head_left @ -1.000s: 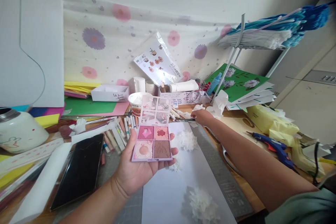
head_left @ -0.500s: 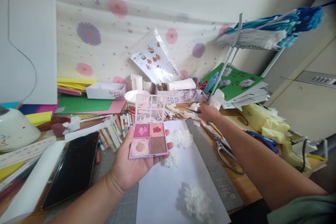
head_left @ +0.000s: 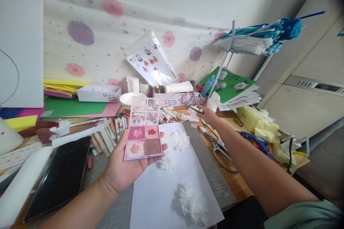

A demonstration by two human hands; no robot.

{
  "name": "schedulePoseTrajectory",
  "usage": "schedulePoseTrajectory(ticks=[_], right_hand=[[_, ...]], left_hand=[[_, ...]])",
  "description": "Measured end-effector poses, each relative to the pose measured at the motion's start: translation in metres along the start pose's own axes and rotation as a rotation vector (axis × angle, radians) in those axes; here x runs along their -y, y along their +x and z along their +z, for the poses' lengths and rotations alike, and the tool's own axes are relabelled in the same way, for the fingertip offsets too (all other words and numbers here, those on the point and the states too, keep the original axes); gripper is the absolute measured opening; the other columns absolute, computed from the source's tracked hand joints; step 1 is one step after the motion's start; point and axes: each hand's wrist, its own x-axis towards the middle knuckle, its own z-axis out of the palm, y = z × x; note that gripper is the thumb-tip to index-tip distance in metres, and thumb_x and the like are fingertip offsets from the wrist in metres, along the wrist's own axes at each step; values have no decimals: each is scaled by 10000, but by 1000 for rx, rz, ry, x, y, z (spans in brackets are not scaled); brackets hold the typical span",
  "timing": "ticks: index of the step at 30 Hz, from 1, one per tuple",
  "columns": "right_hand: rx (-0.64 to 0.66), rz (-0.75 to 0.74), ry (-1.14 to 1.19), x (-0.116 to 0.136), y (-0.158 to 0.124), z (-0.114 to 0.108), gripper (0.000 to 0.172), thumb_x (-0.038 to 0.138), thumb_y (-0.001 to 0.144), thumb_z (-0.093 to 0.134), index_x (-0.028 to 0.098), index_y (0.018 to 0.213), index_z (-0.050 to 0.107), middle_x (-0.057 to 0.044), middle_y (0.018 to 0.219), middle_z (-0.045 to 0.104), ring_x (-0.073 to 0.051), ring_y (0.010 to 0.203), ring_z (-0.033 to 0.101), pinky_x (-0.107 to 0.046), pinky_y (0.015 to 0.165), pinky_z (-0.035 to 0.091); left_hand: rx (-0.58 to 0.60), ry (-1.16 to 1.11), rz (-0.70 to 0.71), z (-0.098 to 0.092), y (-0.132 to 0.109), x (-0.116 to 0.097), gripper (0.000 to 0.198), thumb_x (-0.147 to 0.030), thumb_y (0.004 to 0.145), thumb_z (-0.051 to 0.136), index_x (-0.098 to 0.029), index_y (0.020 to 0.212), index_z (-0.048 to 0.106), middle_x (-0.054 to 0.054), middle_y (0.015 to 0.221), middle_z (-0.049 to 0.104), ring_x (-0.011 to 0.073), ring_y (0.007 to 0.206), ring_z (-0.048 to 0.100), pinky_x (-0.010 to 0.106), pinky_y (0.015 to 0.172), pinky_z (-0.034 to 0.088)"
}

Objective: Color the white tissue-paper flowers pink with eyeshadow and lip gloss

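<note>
**Palette in my palm, a stick in my fingers**

From the head camera: my left hand point(head_left: 120, 171) lies palm up over the near middle of the table point(head_left: 236, 182). It cradles the open palette point(head_left: 143, 143), thumb curled on the left edge and fingertips hooked on the right. The four pans face me and the clear lid stands up behind. Below it lies the white sheet point(head_left: 161, 200) with its tissue flowers point(head_left: 176, 139). My right hand point(head_left: 208, 114) is stretched toward the table's far edge, fingers closed in a pinch on a thin stick point(head_left: 192, 107) (too small to say what kind). The scissors point(head_left: 219, 150) lie just under that forearm.

As I judge it, this is the picking-up step. Any next move calls for a level palm and a firm pinch.
</note>
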Motion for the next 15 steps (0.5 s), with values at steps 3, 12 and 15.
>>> schedulePoseTrajectory(ticks=[3,12,15], right_hand=[[15,92,65,-1,-4,2,357,347,945,606,178,1259,589,-98,1271,614,-232,1067,637,-451,888,553],[-34,248,479,2,-26,-27,367,352,945,606,172,1265,583,-100,1261,617,-229,1054,642,-447,873,559],[-81,257,590,1,-33,-52,373,347,944,608,173,1272,579,-99,1257,618,-230,1051,643,-447,871,560]], left_hand=[[0,7,-11,-3,0,1,559,-565,897,598,-156,1269,682,234,1305,656,487,1128,638,604,931,519],[59,1,29,-3,3,0,511,-524,976,483,-157,1280,670,228,1308,654,454,1126,650,594,915,536],[76,10,53,-2,2,-2,543,-540,983,455,-145,1297,655,221,1317,649,463,1140,634,617,931,516]])
